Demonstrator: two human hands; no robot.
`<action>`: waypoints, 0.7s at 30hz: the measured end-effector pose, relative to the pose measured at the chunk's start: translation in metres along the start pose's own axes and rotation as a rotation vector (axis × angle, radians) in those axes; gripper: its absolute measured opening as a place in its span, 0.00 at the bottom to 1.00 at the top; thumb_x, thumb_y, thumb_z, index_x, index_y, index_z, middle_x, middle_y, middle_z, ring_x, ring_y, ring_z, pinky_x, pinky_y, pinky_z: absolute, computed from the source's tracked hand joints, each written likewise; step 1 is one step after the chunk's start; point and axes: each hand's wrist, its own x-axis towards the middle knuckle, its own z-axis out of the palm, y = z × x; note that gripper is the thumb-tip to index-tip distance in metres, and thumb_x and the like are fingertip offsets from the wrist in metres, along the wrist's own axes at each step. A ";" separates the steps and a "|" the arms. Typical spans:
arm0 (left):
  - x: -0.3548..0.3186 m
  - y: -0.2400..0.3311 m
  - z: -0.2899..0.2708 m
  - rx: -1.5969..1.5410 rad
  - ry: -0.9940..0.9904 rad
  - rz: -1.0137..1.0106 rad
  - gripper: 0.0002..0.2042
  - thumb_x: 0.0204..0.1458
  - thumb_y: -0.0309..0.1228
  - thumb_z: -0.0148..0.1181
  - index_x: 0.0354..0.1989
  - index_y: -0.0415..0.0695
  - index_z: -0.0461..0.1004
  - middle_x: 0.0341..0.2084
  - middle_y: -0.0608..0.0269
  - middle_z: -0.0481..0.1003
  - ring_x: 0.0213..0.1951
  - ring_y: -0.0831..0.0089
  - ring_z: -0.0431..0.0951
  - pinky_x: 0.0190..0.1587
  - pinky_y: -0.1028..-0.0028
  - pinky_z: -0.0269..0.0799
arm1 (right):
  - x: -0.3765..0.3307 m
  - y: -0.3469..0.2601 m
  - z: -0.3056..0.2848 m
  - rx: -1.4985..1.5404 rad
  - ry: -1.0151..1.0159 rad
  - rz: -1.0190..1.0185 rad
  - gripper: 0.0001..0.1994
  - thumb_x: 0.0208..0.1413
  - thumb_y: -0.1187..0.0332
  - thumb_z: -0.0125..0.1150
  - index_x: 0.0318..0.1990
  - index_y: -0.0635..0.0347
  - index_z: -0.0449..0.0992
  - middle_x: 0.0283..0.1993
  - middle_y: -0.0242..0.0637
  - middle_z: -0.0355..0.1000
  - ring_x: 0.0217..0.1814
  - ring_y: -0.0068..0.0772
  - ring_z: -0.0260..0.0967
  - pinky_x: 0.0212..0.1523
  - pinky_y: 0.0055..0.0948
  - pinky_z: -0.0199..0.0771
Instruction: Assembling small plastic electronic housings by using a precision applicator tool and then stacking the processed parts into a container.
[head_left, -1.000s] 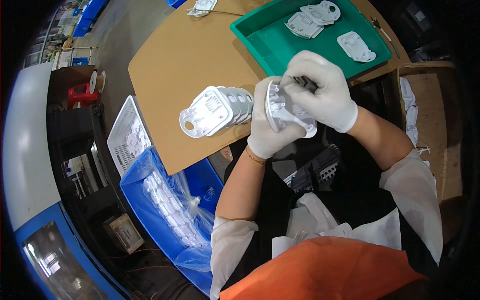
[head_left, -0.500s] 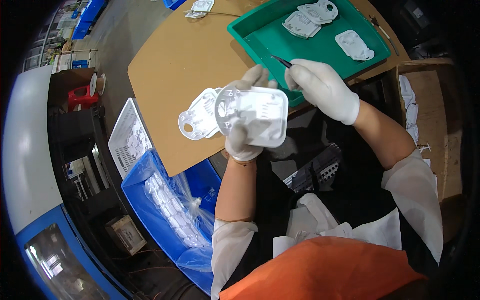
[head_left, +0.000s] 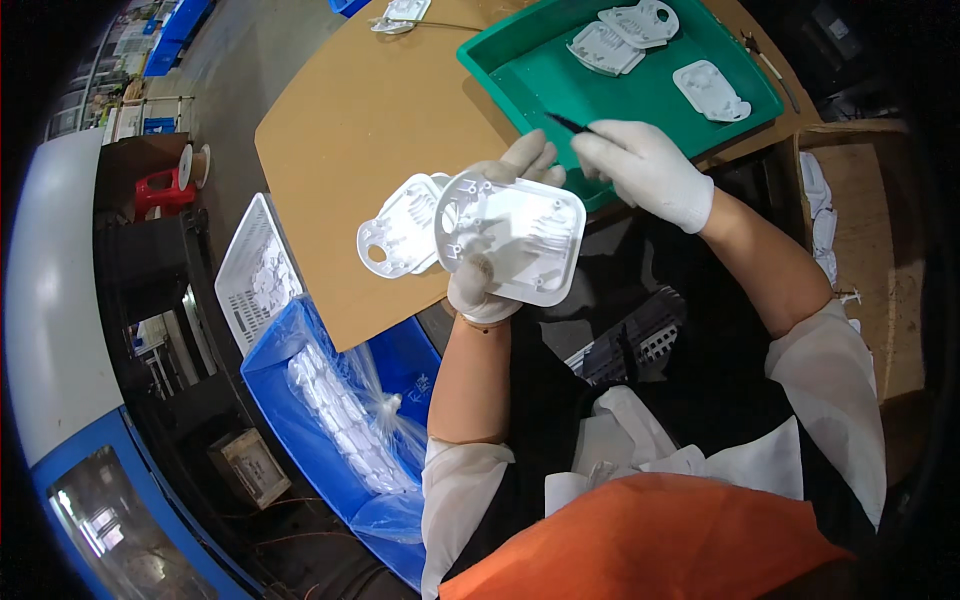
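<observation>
My gloved left hand (head_left: 478,285) grips a white moulded plastic panel (head_left: 525,240), thumb on its near face and fingers behind its far edge. The panel is tilted, showing pegs and ribs, with a round hole at its left end. Up and to the right of it, my gloved right hand (head_left: 645,172) is closed round a slim dark pointed tool (head_left: 566,123), its tip pointing up and left; its exact kind I cannot make out. The tip is apart from the panel. Left of the held panel, more white panels (head_left: 402,225) lie on the brown tabletop (head_left: 340,150).
A green tray (head_left: 540,85) with several white panels stands at the far right of the table. Below the table's left edge are a blue crate (head_left: 300,450) with bagged white parts and a white basket (head_left: 235,265). An open cardboard box (head_left: 880,260) is at right.
The held panel has shifted slightly right and tipped, so its face catches the light differently. My left fingers have spread a little. My right hand with the tool has moved only slightly.
</observation>
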 end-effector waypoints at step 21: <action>-0.025 0.017 -0.016 0.126 -0.252 -0.117 0.39 0.38 0.50 0.70 0.54 0.40 0.60 0.53 0.39 0.66 0.53 0.56 0.71 0.57 0.60 0.67 | 0.011 -0.010 0.014 -0.049 0.304 -0.170 0.09 0.54 0.67 0.61 0.32 0.64 0.74 0.29 0.25 0.69 0.29 0.13 0.59 0.33 0.18 0.61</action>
